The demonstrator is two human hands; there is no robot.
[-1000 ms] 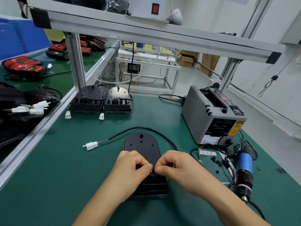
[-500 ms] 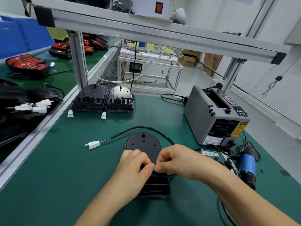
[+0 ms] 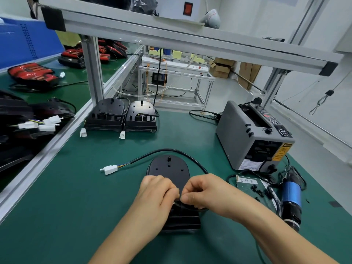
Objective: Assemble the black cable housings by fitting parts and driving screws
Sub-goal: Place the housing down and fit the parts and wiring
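Observation:
A black cable housing (image 3: 168,169) lies flat on the green mat in front of me, its rounded end pointing away. Its black cable (image 3: 177,151) loops round the far end and finishes in a white connector (image 3: 110,169) on the left. My left hand (image 3: 157,195) and my right hand (image 3: 204,193) meet over the middle of the housing, fingertips pinched together on the cable where it enters the housing. The spot under my fingers is hidden. A small tray with several black screws (image 3: 256,191) lies to the right, and a blue electric screwdriver (image 3: 291,199) lies beside it.
Two more black housings (image 3: 122,115) with cables stand at the back by the frame post (image 3: 93,69). A grey tape dispenser (image 3: 251,136) sits at the right. Red and black parts (image 3: 32,75) lie on the neighbouring bench to the left. An aluminium rail (image 3: 43,155) divides the benches.
Both hands have stayed pinched together over the housing, shifting slightly. The view has tilted a little, so the screwdriver sits nearer the right edge.

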